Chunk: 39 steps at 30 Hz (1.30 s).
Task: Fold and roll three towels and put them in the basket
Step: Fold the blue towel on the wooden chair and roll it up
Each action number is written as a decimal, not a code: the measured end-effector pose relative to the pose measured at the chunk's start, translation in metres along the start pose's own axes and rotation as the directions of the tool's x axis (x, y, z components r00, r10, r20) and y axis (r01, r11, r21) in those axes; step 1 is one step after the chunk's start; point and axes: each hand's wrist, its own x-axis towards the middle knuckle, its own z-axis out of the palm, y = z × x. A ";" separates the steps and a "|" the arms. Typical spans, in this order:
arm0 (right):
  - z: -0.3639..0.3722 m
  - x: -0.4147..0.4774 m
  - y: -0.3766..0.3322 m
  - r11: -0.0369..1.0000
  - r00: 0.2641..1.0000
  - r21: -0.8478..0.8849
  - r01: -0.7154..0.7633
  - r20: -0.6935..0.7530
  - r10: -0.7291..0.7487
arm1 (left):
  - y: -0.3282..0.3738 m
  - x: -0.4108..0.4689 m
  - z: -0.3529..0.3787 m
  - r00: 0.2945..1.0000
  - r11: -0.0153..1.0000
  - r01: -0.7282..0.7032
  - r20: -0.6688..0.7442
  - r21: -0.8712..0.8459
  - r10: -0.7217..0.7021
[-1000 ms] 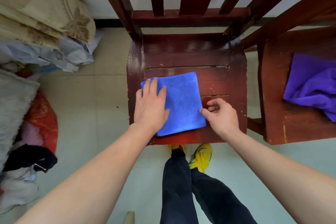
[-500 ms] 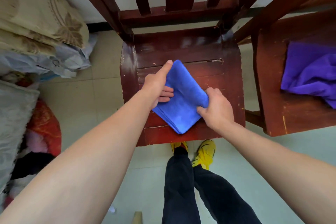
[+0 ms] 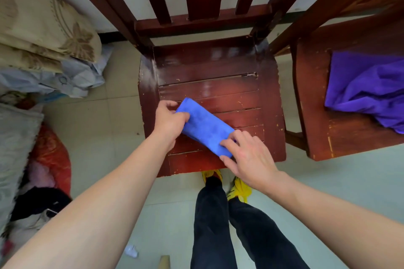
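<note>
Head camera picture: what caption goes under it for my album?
Both hands hold a folded blue towel on a wooden chair.

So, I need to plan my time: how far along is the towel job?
Early. The blue towel is folded into a narrow strip on the chair seat, left hand and right hand at its ends. The purple towel lies crumpled. No basket in view.

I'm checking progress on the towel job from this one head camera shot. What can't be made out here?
- Basket: none shows anywhere in the head view.
- Third towel: only the blue towel and the purple towel show; the purple one is cut off by the right edge.
- Blue towel's ends: covered by the left hand and right hand.
- Fold count: the layers cannot be told from above.
</note>
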 end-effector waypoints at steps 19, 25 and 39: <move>0.005 0.053 -0.012 0.976 0.905 0.100 -0.195 0.401 0.140 | -0.018 0.026 -0.019 0.681 0.272 -0.721 0.580 0.638 0.447; -0.021 0.073 -0.028 0.985 0.963 0.134 -0.106 0.263 0.068 | -0.019 0.027 -0.038 0.806 0.559 -0.577 0.306 0.596 0.507; -0.009 0.069 -0.026 0.909 0.949 0.294 -0.296 0.195 0.246 | 0.009 0.041 -0.047 0.847 0.503 -0.530 0.404 0.683 0.344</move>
